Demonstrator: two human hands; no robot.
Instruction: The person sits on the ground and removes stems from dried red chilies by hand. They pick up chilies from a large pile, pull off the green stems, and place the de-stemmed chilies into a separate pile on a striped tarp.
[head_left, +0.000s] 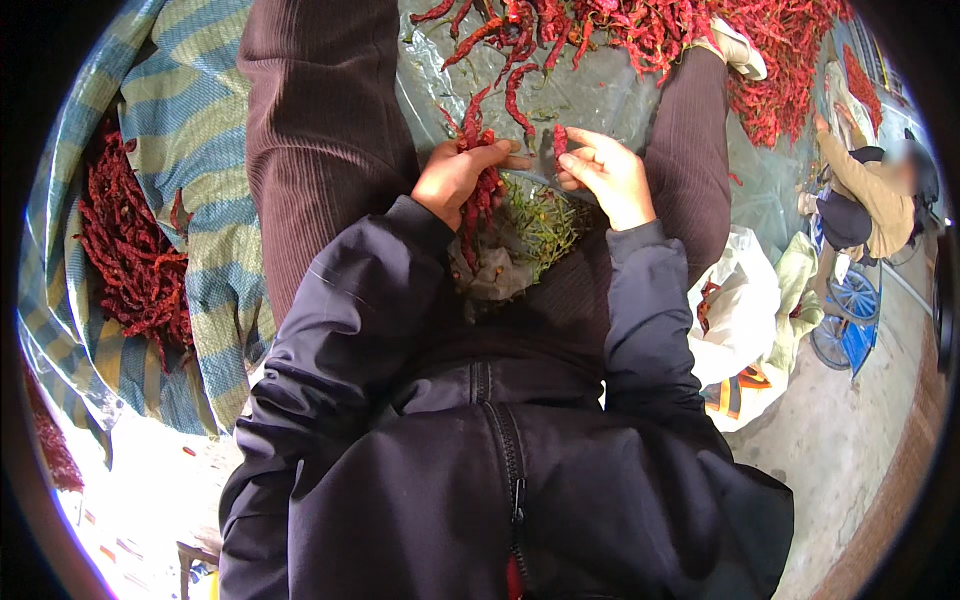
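Note:
My left hand (465, 174) is closed around a bunch of dried red chilies (480, 202), whose ends stick out above and below the fist. Between the thumb and fingers of my right hand (600, 171) is a single short dried chili (559, 142), held upright just right of the bunch. Below and between my hands lies a small heap of green chili stems (547, 229). One loose curved chili (517, 97) rests on the clear plastic sheet (600, 97) beyond my fingers. A large pile of red chilies (645, 30) spreads along the far side of the sheet.
A striped woven sack (225, 247) at left holds more dried chilies (135, 255). At right stand a white plastic bag (739, 307) and a pale green sack (796, 277). Further right, another person (870, 180) sits near a blue wheeled cart (855, 300).

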